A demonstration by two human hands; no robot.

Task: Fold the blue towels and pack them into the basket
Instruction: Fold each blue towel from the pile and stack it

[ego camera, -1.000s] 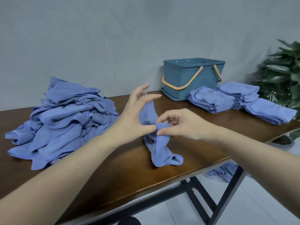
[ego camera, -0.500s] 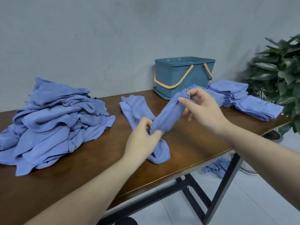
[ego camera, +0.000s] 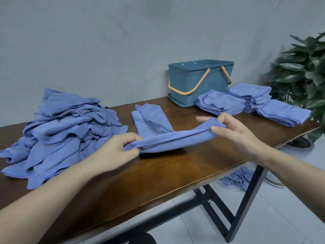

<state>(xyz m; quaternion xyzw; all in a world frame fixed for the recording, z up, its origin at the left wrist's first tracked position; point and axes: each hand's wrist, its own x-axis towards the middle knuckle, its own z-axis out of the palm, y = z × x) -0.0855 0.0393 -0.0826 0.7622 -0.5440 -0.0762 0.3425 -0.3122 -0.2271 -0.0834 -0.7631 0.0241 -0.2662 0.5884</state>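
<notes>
So the blue towel (ego camera: 168, 138) is stretched out just above the middle of the wooden table (ego camera: 175, 173), its far end trailing flat on the top. Left hand (ego camera: 116, 148) has its fingers curled round the left end, right hand (ego camera: 233, 132) pinches the right corner. Big unfolded pile (ego camera: 61, 131) sits on the left, folded stacks (ego camera: 249, 103) far right, beside the teal basket (ego camera: 198, 81). Potted plant (ego camera: 302, 71) off the right edge.
</notes>
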